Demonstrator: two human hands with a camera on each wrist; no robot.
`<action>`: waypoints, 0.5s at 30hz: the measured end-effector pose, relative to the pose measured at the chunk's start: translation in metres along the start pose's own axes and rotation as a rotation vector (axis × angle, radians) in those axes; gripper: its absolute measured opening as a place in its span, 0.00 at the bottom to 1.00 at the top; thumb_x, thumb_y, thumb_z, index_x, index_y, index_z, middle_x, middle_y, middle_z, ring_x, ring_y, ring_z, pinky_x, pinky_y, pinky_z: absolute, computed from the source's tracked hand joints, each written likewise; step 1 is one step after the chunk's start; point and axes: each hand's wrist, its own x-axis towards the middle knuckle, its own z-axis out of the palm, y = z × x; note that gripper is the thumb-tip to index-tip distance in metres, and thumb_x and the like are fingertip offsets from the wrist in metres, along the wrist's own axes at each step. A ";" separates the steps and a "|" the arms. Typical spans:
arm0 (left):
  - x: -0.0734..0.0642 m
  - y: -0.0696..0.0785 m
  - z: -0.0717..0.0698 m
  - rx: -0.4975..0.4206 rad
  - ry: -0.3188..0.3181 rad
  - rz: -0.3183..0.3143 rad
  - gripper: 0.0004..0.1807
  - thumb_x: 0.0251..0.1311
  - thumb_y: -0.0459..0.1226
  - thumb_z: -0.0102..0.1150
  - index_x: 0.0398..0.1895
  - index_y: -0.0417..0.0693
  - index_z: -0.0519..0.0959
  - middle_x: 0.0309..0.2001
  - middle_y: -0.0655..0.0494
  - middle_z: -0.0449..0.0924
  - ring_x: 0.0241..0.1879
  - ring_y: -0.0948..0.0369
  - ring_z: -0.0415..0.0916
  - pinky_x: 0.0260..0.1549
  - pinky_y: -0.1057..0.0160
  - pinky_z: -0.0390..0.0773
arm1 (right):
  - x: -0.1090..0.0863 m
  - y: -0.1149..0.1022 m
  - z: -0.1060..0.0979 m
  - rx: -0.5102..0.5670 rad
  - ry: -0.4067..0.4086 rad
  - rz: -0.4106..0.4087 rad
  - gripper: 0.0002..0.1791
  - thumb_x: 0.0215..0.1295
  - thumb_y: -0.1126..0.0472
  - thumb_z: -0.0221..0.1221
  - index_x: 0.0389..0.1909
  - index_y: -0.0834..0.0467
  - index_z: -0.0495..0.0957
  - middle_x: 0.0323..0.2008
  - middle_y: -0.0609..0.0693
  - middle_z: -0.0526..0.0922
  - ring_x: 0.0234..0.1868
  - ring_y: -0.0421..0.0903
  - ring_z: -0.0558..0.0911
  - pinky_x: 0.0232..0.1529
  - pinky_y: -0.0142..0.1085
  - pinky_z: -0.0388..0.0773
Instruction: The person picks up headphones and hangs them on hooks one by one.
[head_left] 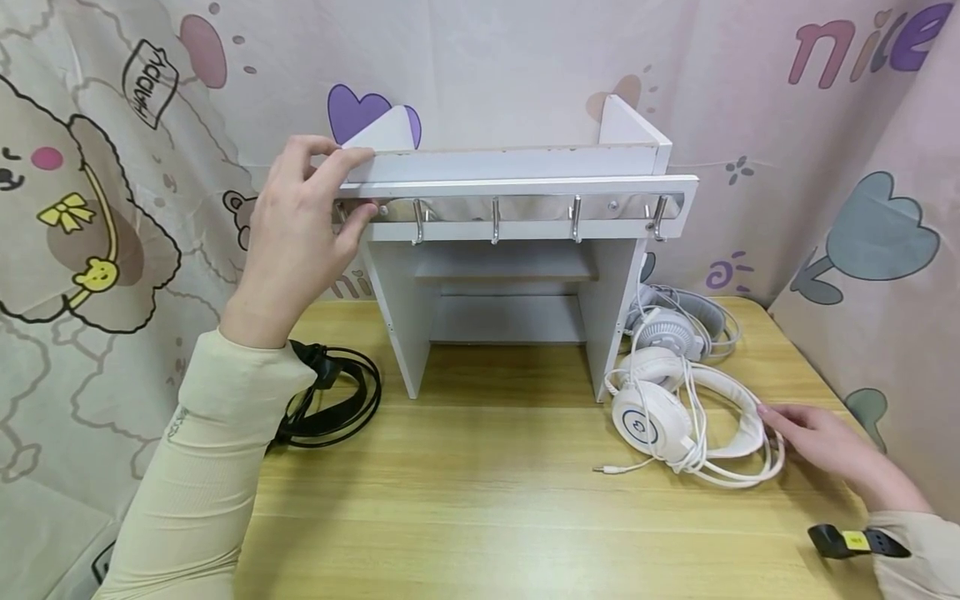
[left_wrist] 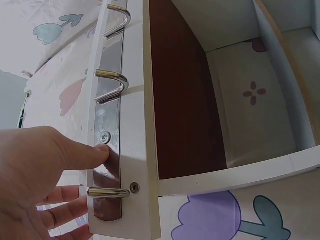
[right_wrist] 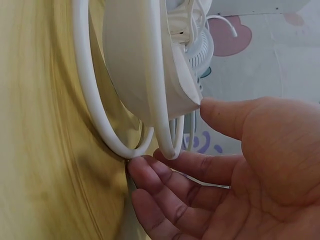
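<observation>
A white shelf unit [head_left: 510, 164] stands on the table, with a metal hook rail [head_left: 457, 208] along its front. My left hand [head_left: 296, 225] grips the rail's left end; in the left wrist view its thumb presses the metal plate near a screw, the other fingers behind the board. White headphones [head_left: 648, 421] lie at the right, their cable looped around them and the plug [head_left: 615, 469] loose on the wood. My right hand [head_left: 832, 442] holds their headband end. In the right wrist view the thumb touches the headband [right_wrist: 132, 70], fingers under the cable loops.
Grey-white headphones [head_left: 671, 329] lie behind the white pair, beside the shelf's right leg. Black headphones with a coiled cable [head_left: 348, 400] lie left of the shelf, partly hidden by my left sleeve. A patterned curtain [head_left: 510, 67] surrounds the wooden table [head_left: 480, 500].
</observation>
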 end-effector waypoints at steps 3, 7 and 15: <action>0.000 0.000 0.000 0.001 0.004 0.004 0.28 0.69 0.34 0.70 0.71 0.57 0.79 0.67 0.39 0.73 0.55 0.43 0.73 0.52 0.41 0.73 | -0.002 0.001 -0.001 0.045 -0.011 0.012 0.40 0.88 0.42 0.41 0.67 0.79 0.72 0.46 0.64 0.88 0.43 0.45 0.84 0.44 0.37 0.82; 0.001 0.001 0.000 0.003 0.003 0.001 0.28 0.69 0.34 0.70 0.71 0.57 0.79 0.67 0.39 0.72 0.56 0.42 0.73 0.52 0.40 0.73 | -0.004 0.005 0.000 0.092 -0.027 0.032 0.40 0.87 0.42 0.42 0.65 0.79 0.73 0.45 0.57 0.90 0.36 0.27 0.78 0.36 0.28 0.79; 0.000 0.001 0.000 0.009 0.000 0.001 0.28 0.70 0.34 0.69 0.71 0.58 0.79 0.67 0.39 0.72 0.55 0.42 0.74 0.51 0.41 0.73 | -0.005 0.015 0.004 0.250 -0.080 0.030 0.34 0.89 0.49 0.43 0.64 0.81 0.70 0.43 0.46 0.87 0.37 0.26 0.80 0.38 0.29 0.83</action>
